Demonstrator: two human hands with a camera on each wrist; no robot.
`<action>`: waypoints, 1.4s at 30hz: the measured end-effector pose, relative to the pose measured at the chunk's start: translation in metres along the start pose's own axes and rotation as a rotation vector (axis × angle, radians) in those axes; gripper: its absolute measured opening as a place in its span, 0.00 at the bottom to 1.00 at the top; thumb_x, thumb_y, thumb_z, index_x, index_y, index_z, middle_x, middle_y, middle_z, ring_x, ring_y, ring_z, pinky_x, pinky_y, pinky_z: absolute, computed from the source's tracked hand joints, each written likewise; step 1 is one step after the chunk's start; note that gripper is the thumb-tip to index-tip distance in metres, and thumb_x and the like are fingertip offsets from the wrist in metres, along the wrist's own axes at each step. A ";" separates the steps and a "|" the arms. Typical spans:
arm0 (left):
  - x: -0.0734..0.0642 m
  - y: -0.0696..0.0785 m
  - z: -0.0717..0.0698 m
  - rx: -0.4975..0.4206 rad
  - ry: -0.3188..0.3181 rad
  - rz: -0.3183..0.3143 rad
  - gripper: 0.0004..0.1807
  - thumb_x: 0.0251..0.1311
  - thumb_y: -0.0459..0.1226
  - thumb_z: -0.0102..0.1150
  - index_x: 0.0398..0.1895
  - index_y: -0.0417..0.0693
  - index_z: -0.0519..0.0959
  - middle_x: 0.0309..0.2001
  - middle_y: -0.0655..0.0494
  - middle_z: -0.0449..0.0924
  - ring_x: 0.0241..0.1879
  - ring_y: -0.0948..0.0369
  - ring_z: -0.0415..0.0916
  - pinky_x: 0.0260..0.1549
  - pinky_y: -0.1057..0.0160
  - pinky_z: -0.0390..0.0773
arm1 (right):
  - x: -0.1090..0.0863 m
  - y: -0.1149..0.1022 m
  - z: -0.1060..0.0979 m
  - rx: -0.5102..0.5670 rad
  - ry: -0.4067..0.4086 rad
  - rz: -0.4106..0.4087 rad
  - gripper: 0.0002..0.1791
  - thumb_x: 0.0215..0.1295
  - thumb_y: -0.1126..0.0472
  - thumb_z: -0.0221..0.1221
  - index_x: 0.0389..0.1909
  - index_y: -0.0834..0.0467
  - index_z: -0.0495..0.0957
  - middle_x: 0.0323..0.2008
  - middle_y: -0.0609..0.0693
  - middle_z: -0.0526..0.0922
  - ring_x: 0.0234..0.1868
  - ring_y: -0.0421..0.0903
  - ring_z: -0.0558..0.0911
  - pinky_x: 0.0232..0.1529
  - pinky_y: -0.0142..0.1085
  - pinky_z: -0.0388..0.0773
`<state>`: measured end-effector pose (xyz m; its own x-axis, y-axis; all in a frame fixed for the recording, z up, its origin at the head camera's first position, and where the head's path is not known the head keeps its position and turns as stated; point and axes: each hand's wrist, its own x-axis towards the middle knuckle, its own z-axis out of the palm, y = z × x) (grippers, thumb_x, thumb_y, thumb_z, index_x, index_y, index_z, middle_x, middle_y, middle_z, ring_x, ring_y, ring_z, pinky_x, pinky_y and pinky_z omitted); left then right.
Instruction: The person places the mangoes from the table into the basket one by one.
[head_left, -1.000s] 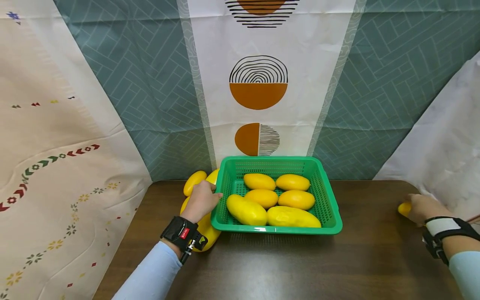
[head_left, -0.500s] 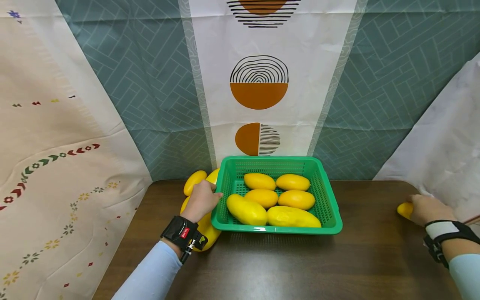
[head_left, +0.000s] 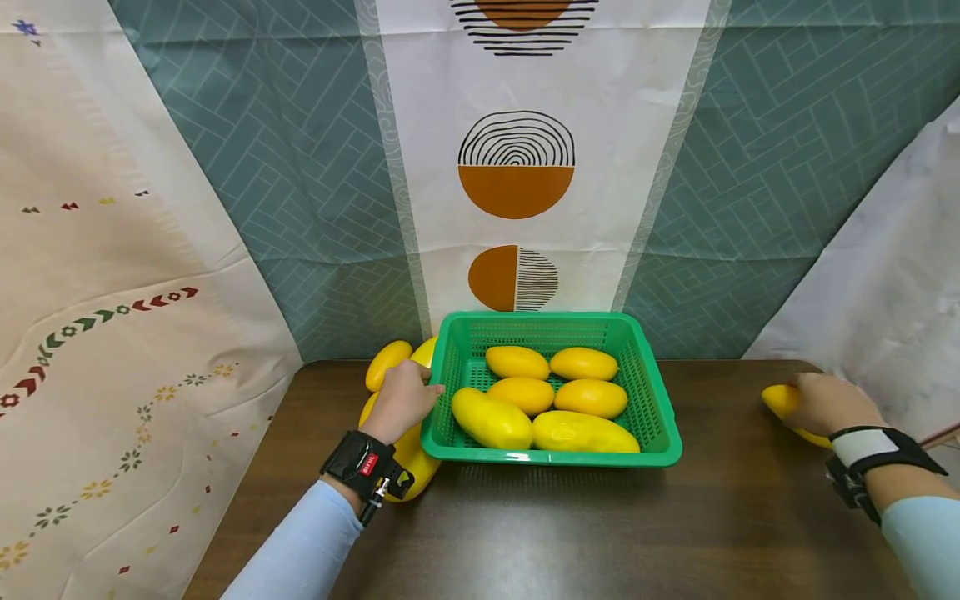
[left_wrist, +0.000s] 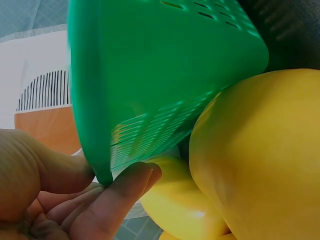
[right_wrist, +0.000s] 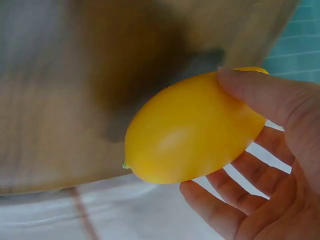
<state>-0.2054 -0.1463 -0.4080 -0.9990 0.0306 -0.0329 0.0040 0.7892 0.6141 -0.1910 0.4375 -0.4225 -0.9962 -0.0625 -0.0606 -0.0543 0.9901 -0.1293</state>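
Observation:
My left hand [head_left: 402, 403] pinches the left rim of a green plastic basket [head_left: 592, 459]. In the left wrist view, the thumb lies on one side of the basket's rim [left_wrist: 89, 100] and the fingers on the other. Several yellow mangoes [head_left: 519, 362] lie in the basket, with two longer yellow fruits [head_left: 492, 419] along its front. At the far right, my right hand [head_left: 834, 403] grips another yellow mango [right_wrist: 185, 135] between thumb and fingers. This mango has a small green stem tip and hangs over the wooden tabletop in the right wrist view.
More yellow fruits [head_left: 389, 363] lie left of the basket, partly behind my left hand; a large yellow fruit [left_wrist: 265, 150] sits close to the basket wall. The brown table [head_left: 570, 533] ends at a patterned cloth [head_left: 322, 167] behind and white cloth [head_left: 892, 308] on the right.
My right hand has moved left with the mango, and more of the fruit now shows. The left hand and the basket stay in place.

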 end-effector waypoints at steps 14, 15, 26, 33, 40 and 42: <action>0.001 -0.003 0.000 0.000 0.003 0.001 0.19 0.59 0.40 0.60 0.49 0.36 0.77 0.20 0.54 0.63 0.11 0.61 0.60 0.13 0.69 0.64 | 0.034 -0.097 -0.035 0.018 0.237 -0.208 0.29 0.48 0.58 0.66 0.48 0.71 0.72 0.34 0.61 0.77 0.30 0.52 0.74 0.31 0.49 0.72; 0.001 -0.004 0.000 0.001 0.002 0.002 0.19 0.59 0.40 0.59 0.49 0.36 0.78 0.20 0.54 0.63 0.11 0.61 0.60 0.13 0.69 0.64 | 0.035 -0.104 -0.038 0.016 0.264 -0.224 0.29 0.48 0.57 0.66 0.49 0.70 0.72 0.35 0.61 0.77 0.30 0.52 0.74 0.31 0.48 0.71; 0.001 -0.004 -0.001 0.004 -0.003 -0.006 0.18 0.59 0.40 0.60 0.48 0.36 0.78 0.19 0.54 0.62 0.11 0.61 0.60 0.12 0.69 0.64 | 0.052 -0.201 -0.069 0.095 0.357 -0.306 0.32 0.51 0.56 0.67 0.56 0.65 0.70 0.44 0.62 0.75 0.38 0.55 0.74 0.37 0.47 0.73; 0.000 -0.005 0.000 0.014 0.008 0.005 0.15 0.59 0.40 0.60 0.43 0.38 0.80 0.19 0.55 0.62 0.11 0.61 0.60 0.12 0.69 0.64 | 0.068 -0.266 -0.069 0.219 0.285 -0.306 0.33 0.53 0.52 0.66 0.58 0.61 0.69 0.45 0.57 0.75 0.39 0.51 0.74 0.36 0.43 0.74; 0.000 -0.002 0.001 0.005 0.007 0.003 0.13 0.59 0.40 0.60 0.40 0.39 0.80 0.17 0.56 0.60 0.11 0.61 0.61 0.12 0.68 0.64 | 0.082 -0.312 -0.056 0.337 0.198 -0.309 0.28 0.55 0.49 0.64 0.52 0.61 0.72 0.36 0.52 0.76 0.30 0.47 0.74 0.29 0.37 0.73; -0.001 -0.001 0.001 -0.001 0.005 0.003 0.14 0.59 0.40 0.60 0.42 0.38 0.80 0.17 0.56 0.60 0.10 0.61 0.61 0.12 0.68 0.64 | 0.086 -0.321 -0.052 0.383 0.172 -0.305 0.26 0.55 0.49 0.65 0.49 0.60 0.73 0.35 0.52 0.76 0.29 0.46 0.74 0.28 0.36 0.73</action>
<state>-0.2046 -0.1468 -0.4093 -0.9992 0.0295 -0.0274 0.0064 0.7883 0.6152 -0.2631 0.1205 -0.3352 -0.9375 -0.2878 0.1957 -0.3472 0.8112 -0.4706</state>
